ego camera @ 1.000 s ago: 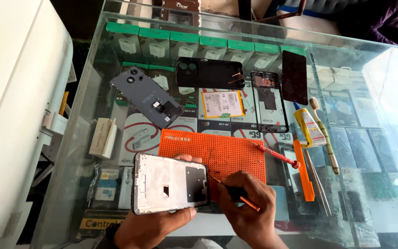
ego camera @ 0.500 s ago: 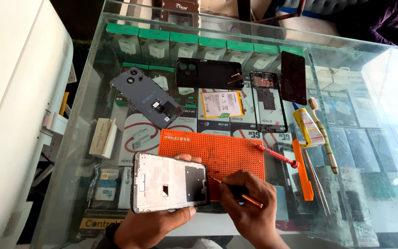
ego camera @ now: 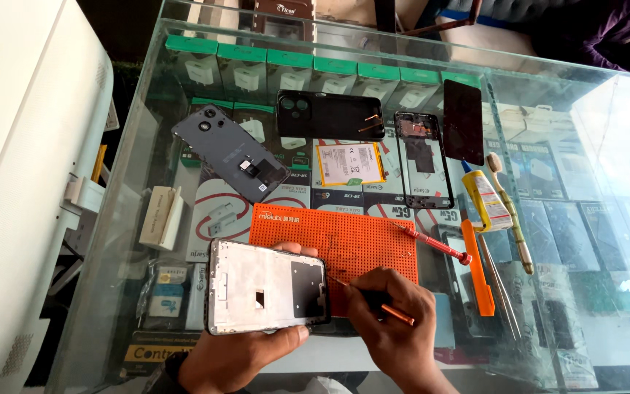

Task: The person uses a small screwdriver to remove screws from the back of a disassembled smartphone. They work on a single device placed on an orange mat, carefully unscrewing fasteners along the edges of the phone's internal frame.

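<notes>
Phone frame (ego camera: 267, 287) was held flat at the near edge of the glass counter (ego camera: 592, 219), left hand (ego camera: 238, 355) under it, fingers wrapped around its near and far sides. Orange screwdriver (ego camera: 373, 300) was pinched in the right hand (ego camera: 395, 328), fingers closed on the shaft, tip set just beside the frame's right edge, over the orange mat (ego camera: 359, 244). Second screwdriver (ego camera: 435, 244) was laid at the mat's right edge. Orange pry tool (ego camera: 478, 266), tweezers (ego camera: 501, 288), glue tube (ego camera: 486, 197) and toothbrush (ego camera: 512, 215) were lined up right of the mat. Grey back cover (ego camera: 231, 153), black case (ego camera: 329, 115), battery (ego camera: 349, 164), black frame (ego camera: 423, 159) and dark screen (ego camera: 464, 120) were spread toward the far edge.
</notes>
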